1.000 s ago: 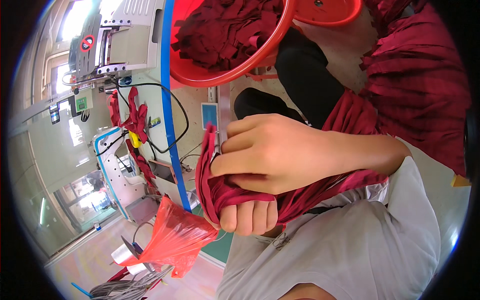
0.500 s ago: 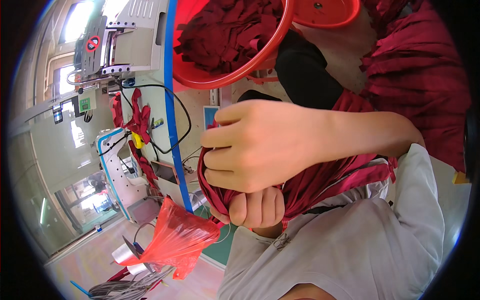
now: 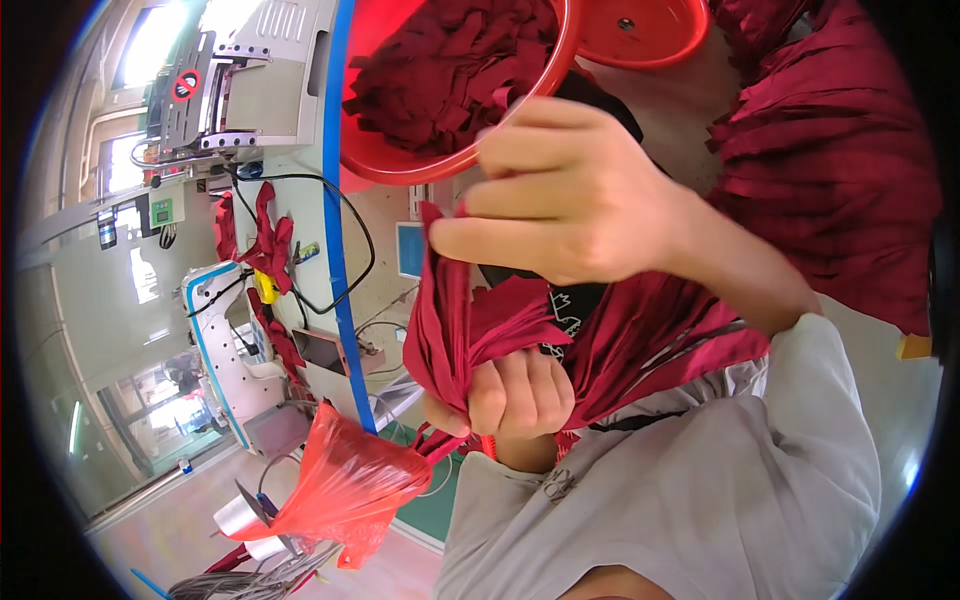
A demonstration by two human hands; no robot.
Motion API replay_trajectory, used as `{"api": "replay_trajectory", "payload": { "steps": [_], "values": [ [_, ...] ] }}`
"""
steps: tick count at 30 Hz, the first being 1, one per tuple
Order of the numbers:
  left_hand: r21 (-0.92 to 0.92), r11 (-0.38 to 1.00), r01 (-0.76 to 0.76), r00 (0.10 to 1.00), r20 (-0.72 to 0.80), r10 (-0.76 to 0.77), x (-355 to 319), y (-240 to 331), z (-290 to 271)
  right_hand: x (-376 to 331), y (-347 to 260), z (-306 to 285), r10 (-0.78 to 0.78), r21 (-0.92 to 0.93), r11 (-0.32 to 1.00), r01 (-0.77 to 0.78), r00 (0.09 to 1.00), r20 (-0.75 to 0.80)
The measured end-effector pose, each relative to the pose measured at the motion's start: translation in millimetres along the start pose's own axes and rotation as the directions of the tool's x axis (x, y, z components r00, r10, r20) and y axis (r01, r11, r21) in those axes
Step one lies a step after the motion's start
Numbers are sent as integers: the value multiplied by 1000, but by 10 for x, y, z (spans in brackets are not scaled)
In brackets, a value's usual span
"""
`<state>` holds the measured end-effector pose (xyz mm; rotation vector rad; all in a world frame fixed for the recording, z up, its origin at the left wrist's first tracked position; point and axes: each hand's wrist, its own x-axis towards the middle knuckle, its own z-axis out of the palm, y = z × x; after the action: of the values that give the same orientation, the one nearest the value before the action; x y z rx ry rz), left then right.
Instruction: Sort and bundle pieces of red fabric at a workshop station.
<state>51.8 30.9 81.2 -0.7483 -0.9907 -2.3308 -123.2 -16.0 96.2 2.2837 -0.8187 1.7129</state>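
Note:
A bundle of dark red fabric strips [image 3: 440, 330] hangs in front of my body. My left hand [image 3: 518, 395] is closed round its lower part, fingers curled, with strip ends poking out below the fist. Higher up, my right hand [image 3: 570, 195] is closed, slightly blurred, with its fingers at the top end of the bundle. The strips stretch between the two hands. More red strips [image 3: 650, 350] spread over my lap to the right of my left hand.
A red basin [image 3: 460, 160] of cut red pieces stands ahead, with a second red basin [image 3: 640, 50] behind. Red fabric [image 3: 820, 170] is heaped at right. Left is a blue-edged table [image 3: 340, 230] with a white sewing machine [image 3: 220, 340]; a red plastic bag [image 3: 350, 480] hangs nearby.
My right hand has moved up and away from my left hand, drawing the top of the strips upward. My left hand has kept its hold in nearly the same place.

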Motion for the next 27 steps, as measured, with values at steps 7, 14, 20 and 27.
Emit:
{"api": "replay_trajectory", "payload": {
  "steps": [7,14,20,27],
  "values": [
    [46,999,-18,980,200,9,-119,69,-226,-634,-387,-210,273,350,776,-525,780,564],
    [23,1000,18,985,172,-22,-118,19,-163,-418,-58,-350,447,529,614,-587,810,380],
    [99,995,23,984,-181,-5,55,92,-41,-433,-127,-111,100,712,302,-634,764,638],
    [127,992,-14,851,-518,79,396,166,55,-987,-169,-606,-245,181,-132,-975,209,947]
  ]
}}
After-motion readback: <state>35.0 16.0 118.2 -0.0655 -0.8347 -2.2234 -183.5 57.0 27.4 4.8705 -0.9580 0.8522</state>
